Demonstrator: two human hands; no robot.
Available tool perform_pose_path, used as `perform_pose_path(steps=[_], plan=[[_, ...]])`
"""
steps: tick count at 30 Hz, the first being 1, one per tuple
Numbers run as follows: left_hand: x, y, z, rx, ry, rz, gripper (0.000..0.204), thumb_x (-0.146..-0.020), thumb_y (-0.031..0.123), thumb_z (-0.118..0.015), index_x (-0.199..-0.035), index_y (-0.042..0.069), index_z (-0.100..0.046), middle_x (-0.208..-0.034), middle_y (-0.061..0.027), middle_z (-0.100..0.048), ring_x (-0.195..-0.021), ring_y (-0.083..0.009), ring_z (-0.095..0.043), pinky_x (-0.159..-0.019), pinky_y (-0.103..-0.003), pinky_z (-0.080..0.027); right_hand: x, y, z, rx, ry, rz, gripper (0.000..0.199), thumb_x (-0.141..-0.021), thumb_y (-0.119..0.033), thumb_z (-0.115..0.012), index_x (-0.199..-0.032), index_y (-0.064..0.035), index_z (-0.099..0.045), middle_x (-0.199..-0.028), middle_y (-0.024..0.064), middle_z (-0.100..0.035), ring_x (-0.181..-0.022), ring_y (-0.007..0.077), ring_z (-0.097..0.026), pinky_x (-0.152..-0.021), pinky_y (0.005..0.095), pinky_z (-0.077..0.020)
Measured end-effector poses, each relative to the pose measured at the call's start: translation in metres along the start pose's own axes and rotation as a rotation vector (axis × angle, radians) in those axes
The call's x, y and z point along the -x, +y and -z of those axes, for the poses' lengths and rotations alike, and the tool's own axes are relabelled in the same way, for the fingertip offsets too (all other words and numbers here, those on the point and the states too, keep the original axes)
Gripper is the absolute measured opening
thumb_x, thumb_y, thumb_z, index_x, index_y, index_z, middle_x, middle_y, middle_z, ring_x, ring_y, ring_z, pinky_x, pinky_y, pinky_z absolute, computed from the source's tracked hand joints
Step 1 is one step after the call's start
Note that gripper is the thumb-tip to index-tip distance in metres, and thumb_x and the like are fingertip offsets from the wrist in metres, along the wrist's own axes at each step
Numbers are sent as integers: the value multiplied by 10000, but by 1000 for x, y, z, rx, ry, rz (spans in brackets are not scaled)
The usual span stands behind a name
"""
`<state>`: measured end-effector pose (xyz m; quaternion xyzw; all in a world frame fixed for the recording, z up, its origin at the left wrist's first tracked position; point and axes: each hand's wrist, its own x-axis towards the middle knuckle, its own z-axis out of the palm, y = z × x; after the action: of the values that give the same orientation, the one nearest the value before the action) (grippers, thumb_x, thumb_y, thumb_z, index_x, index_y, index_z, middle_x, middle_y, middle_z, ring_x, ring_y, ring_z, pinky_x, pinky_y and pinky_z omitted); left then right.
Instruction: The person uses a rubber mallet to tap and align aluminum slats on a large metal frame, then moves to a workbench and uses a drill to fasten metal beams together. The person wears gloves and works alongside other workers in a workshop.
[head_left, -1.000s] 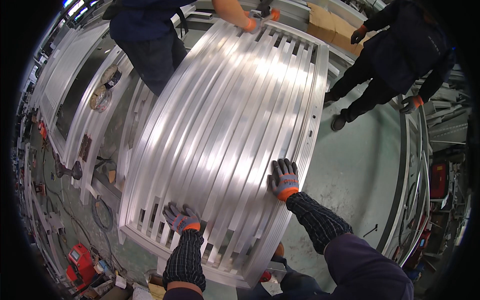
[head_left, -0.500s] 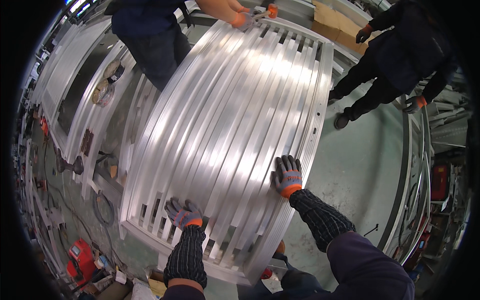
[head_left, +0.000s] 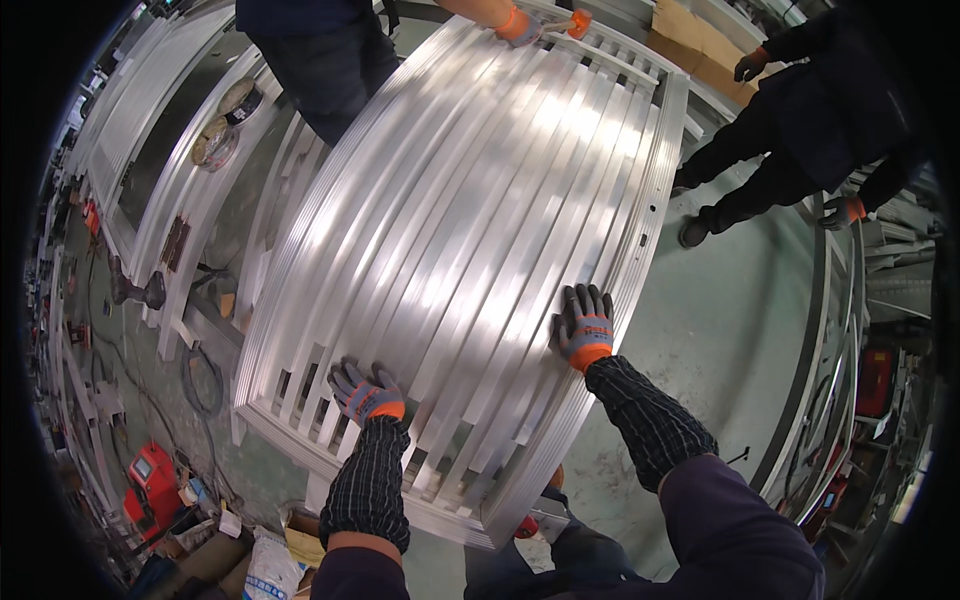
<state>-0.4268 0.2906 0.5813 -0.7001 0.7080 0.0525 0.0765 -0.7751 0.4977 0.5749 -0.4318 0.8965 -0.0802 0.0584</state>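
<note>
A large silvery metal slatted panel [head_left: 430, 270], framed by grooved rails, stretches away in front of me. On its near left part, my left hand [head_left: 366, 393] lies flat over the slats with fingers spread. My right hand [head_left: 585, 328] rests farther along, on slats beside the right-hand rail, also with fingers apart. Both wear grey gloves with dark fingertips and orange cuffs, and neither holds anything. At the far end, a co-worker's gloved hand [head_left: 520, 27] is beside an orange-headed mallet [head_left: 579, 24]; the grip is not clear.
Another person [head_left: 810, 120] stands at the far right. Metal frames and round tape rolls [head_left: 215, 144] are on the left. A red machine [head_left: 153, 490] and a white sack [head_left: 272, 568] sit at lower left. Cardboard [head_left: 700, 45] lies beyond the panel.
My view has shifted slightly, moving the panel's far end rightward and its near end upward in the picture. Both my hands stay flat on the slats. Only one co-worker's hand shows clearly now.
</note>
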Motion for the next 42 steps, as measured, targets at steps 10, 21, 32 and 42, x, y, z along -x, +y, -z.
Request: perform_pose_path(steps=[10,21,32,42], plan=[[2,-4,-2,28,43,-14,773,-990,504,-495,-1614,88,-306,-1666,-187,-257,-1555,-356,-199,-1259,-505,-184,2,1,-2,0,4,20,749,-869,-345,-627,-1551,-118,-417,-1582,171,-421,-1507,373,-300,-1269,558,-141],[2,-6,-7,16,137,-45,721,-994,488,-513,-1582,94,-375,-1629,-190,-340,-1533,-370,-249,-1248,-509,-224,43,-186,-2,-268,-188,543,714,-990,-424,-523,-1582,-59,-358,-1647,227,-295,-1549,416,-213,-1272,563,-120],[2,-3,-11,28,66,-9,733,-1019,547,-424,-1599,105,-354,-1674,-174,-272,-1561,-343,-201,-1263,-501,-165,48,-228,-33,-314,-196,506,658,-1013,-419,-491,-1556,-56,-406,-1646,211,-307,-1556,386,-205,-1280,554,-95],[-3,4,-8,2,12,3,744,-1016,540,-435,-1608,101,-332,-1674,-177,-264,-1562,-345,-194,-1264,-496,-171,46,-229,-11,-191,-371,493,721,-990,-457,-507,-1580,-68,-361,-1666,202,-277,-1564,388,-187,-1275,569,-99]])
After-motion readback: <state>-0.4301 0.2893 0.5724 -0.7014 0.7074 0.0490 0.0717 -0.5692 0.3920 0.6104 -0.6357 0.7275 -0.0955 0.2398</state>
